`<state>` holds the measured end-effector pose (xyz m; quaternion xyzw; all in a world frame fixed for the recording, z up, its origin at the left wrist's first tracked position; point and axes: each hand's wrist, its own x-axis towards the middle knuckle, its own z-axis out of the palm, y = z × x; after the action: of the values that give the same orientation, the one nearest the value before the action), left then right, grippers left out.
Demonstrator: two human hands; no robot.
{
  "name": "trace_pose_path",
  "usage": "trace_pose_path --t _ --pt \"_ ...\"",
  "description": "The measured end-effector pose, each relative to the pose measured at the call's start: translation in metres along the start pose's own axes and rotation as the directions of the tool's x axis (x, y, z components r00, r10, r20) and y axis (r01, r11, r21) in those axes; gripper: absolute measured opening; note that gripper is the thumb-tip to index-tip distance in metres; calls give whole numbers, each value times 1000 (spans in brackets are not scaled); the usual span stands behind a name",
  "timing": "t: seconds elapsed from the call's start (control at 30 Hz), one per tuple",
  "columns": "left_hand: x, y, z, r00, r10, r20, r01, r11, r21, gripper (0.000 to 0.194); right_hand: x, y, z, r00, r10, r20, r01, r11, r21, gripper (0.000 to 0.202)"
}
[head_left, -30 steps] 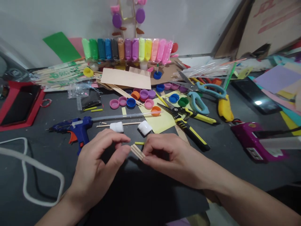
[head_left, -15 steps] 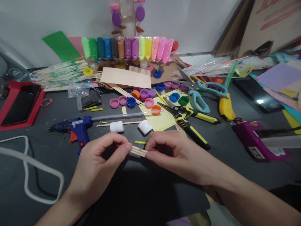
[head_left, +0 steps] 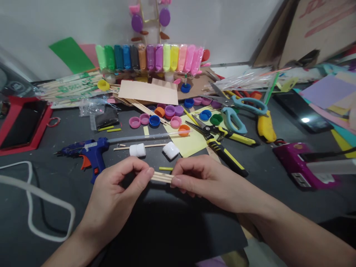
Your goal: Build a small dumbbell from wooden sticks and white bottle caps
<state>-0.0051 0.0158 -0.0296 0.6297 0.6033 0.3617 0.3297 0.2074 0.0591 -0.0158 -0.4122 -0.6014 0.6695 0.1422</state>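
Observation:
Side by side, a few short wooden sticks [head_left: 162, 177] span the gap between my two hands above the dark table. My left hand [head_left: 126, 185] pinches their left ends between thumb and fingers. At the right ends, my right hand [head_left: 203, 181] is closed in a similar pinch; its curled fingers hide the stick tips. Just beyond lie a short yellow-green tube piece [head_left: 166, 168], a white cylinder [head_left: 137, 150] with a thin stick [head_left: 155, 145] by it, and a second white cylinder [head_left: 170, 150].
A blue glue gun [head_left: 93, 152] lies left, its clear glue stick pointing right. Yellow-black cutters [head_left: 222, 150] and light-blue scissors [head_left: 235, 120] lie to the right. Coloured bottle caps [head_left: 154, 120] and a row of clay packs [head_left: 150, 57] are behind. A white cable [head_left: 52, 196] loops at left.
My left hand has shifted slightly left along the sticks, so a little more of their length shows. The right hand's fingers have moved slightly around their ends.

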Motion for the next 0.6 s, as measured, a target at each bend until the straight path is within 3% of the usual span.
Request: trace_pose_path --t 0.27,0.47,0.6 --pt "-1 -1 2 985 -171 31 174 979 -106 21 0 0 -1 998 -61 -19 61 998 6 27" --pt "-1 1 3 991 -137 8 137 985 -102 21 1 -1 0 999 -30 -24 30 1000 10 26" --pt "-2 1 2 999 -45 -12 45 999 -3 19 -1 0 -3 999 -31 -32 31 1000 -6 22"
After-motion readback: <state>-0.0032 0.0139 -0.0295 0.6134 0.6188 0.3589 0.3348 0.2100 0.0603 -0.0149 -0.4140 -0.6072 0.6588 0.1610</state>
